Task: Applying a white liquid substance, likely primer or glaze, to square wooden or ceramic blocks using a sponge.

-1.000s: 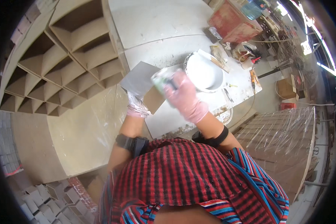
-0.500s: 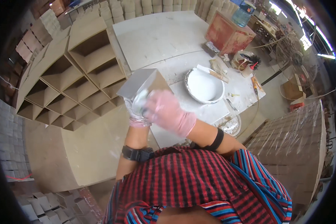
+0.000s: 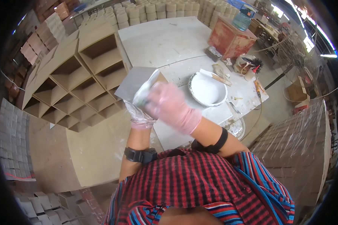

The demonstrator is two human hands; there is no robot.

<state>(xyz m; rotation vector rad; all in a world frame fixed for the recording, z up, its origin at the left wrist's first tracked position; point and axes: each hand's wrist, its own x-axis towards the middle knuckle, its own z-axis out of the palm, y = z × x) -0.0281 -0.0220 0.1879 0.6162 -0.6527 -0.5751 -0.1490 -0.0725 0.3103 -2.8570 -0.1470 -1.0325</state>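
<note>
A small box point(image 3: 132, 83) with a smooth grey face and a brown cardboard side is held up over the table, tilted. My left hand point(image 3: 139, 117), in a thin glove smeared white, supports it from the near side; most of its fingers are hidden behind my other hand. My right hand point(image 3: 172, 107), in a pink glove, is closed and blurred by motion. Between it and the box's near edge shows a pale whitish thing point(image 3: 142, 94), too blurred to name. To the right stands a round basin point(image 3: 191, 92) of white liquid, a flat white strip point(image 3: 205, 73) across its far rim.
Open-fronted cardboard boxes point(image 3: 87, 80) are stacked on the left of the table point(image 3: 157, 39). A red stained crate point(image 3: 231, 39) bearing a blue water jug point(image 3: 242, 20) stands at the far right. A brush point(image 3: 234, 108) lies beyond the basin. A wrapped stack point(image 3: 293, 142) rises on the right.
The box has turned so its grey face shows more fully. My right hand has shifted slightly right and down along its edge. The whole view has moved a little.
</note>
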